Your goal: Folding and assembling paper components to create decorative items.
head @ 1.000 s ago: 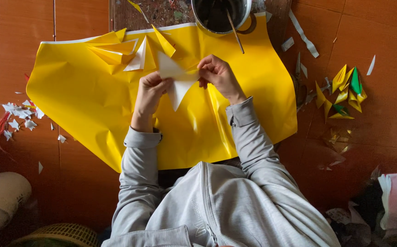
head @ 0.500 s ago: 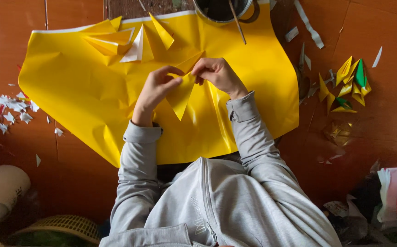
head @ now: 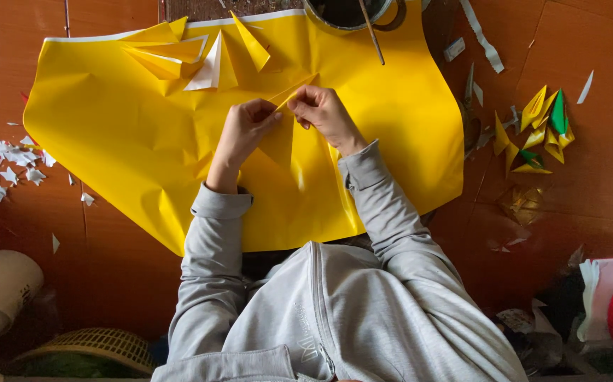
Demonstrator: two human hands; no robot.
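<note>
A small yellow folded paper piece [head: 280,134], pointing down like a triangle, is pinched at its top by both hands. My left hand [head: 241,131] grips its upper left edge and my right hand [head: 323,113] its upper right corner. They hold it just above a large yellow paper sheet [head: 130,148] spread on the brown wooden floor. Grey sleeves cover both arms.
Several folded yellow paper pieces [head: 179,53] lie at the sheet's top left. A dark pot with a stick [head: 352,14] stands at the top. Yellow and green folded shapes [head: 536,131] lie right, white scraps [head: 16,159] left, a woven basket [head: 91,346] bottom left.
The piece showed its white side a second ago; it is now turned yellow side up and folded narrower. Both hands stayed together over the sheet's middle; the camera view shifted slightly.
</note>
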